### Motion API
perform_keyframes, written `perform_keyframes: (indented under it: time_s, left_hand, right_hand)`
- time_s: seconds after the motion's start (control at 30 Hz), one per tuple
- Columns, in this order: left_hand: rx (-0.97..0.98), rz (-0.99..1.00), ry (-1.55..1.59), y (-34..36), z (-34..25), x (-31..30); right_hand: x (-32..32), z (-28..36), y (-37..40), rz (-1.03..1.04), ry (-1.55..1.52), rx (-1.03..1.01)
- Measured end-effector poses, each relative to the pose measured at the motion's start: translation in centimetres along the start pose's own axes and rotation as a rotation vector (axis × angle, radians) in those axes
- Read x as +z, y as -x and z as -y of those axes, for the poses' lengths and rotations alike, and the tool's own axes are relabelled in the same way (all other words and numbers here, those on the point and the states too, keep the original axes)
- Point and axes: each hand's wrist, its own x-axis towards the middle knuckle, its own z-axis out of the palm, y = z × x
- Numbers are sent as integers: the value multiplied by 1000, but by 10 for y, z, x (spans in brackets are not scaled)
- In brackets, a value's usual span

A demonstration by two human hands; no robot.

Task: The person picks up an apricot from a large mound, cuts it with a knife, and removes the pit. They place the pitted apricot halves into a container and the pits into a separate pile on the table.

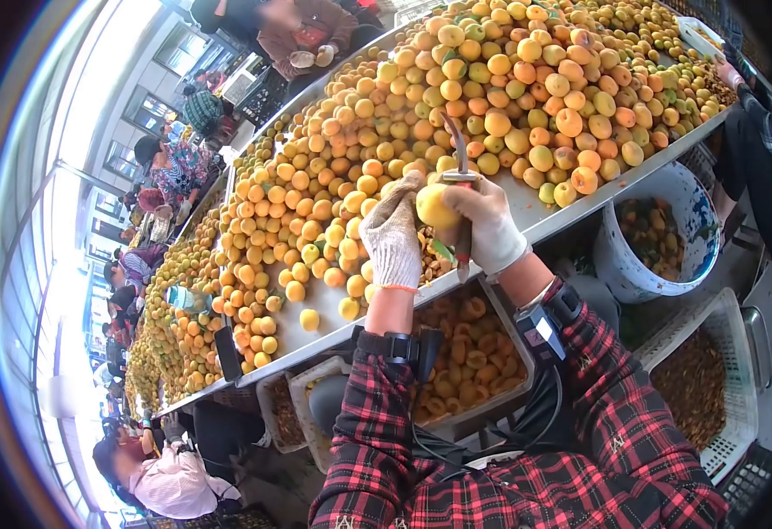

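Both my hands wear whitish work gloves and meet above the table's front edge. A yellow apricot (436, 205) sits between them. My left hand (393, 231) has its fingers closed against the fruit's left side. My right hand (489, 220) is wrapped round a pitting tool (461, 163) with a curved metal blade pointing up and away, and its thumb presses on the apricot. The tool's lower end shows beneath the palm. Heaped apricots (536, 106) lie just beyond the hands on the metal table (329, 304).
Below the table edge stand a crate of halved apricots (527, 375), a white bucket (619, 256) of fruit pieces and a white basket (734, 353) of pits. A black phone (226, 353) is at the edge. Other people (174, 480) sit along the tables; a co-worker's hand (731, 75) is upper right.
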Motion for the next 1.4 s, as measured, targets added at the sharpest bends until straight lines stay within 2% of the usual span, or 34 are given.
perform_keyframes:
  time_s: [0.07,0.13,0.2,0.23,0.27,0.33,0.4,0.47,0.5,0.53,0.6,0.63,0.67,0.73,0.77,0.8,0.87,0.9,0.93,1.0,1.13,1.17,1.27,1.3,1.4]
  left_hand:
    - [-6,27,-44,-6,8,-2]
    - [-37,75,-166,-17,15,-14]
    - [398,13,-1169,-20,20,-22]
    - [338,110,-1206,-21,16,-32]
    - [333,105,-1204,-19,15,-38]
    - [-61,82,-220,-10,-2,-39]
    - [-109,29,-130,3,-15,-40]
    - [-188,98,103,18,-14,-42]
    - [-206,220,63,26,-20,-42]
    - [-337,255,188,34,-29,-36]
    - [-127,188,-2,36,-13,-42]
    - [-219,172,28,39,-15,-50]
    - [-220,158,36,39,-10,-59]
    - [56,100,-194,38,0,-75]
    - [123,74,-225,36,4,-83]
    - [116,61,-221,36,3,-88]
    - [-55,2,-151,34,1,-99]
    - [-68,-48,-277,30,7,-108]
    - [-74,-62,-271,30,10,-117]
    - [-277,-160,85,32,17,-132]
    - [-314,-118,353,34,24,-147]
    - [-302,-101,533,33,31,-148]
    - [-312,-122,618,33,22,-147]
    - [-256,-122,505,33,25,-147]
    - [-276,-168,481,35,25,-153]
  right_hand:
    - [-10,-4,-8,150,-327,93]
    - [-5,-3,-9,194,-322,45]
    - [2,-3,-6,26,-365,68]
    - [-1,-3,-6,77,-368,73]
    - [-2,-4,-6,79,-363,78]
    - [-3,-7,-8,160,-313,25]
    - [3,-10,-8,148,-306,45]
    - [16,-10,-6,94,-258,83]
    - [9,-21,-10,118,-163,117]
    - [13,-29,-10,128,-156,130]
    - [22,-42,-7,129,99,114]
    - [25,-46,-8,106,77,221]
    - [28,-50,-9,113,87,234]
    - [40,-53,-7,168,366,177]
    - [38,-62,-10,181,301,270]
    - [39,-67,-10,185,308,283]
    - [45,-76,-10,206,452,279]
    - [53,-79,-7,202,503,237]
    - [54,-84,-7,210,511,248]
    - [53,-93,-5,279,464,310]
    - [63,-109,4,294,612,376]
    - [64,-113,5,276,559,394]
    - [67,-116,3,268,581,407]
    - [66,-116,2,265,571,435]
    - [64,-118,1,289,649,393]
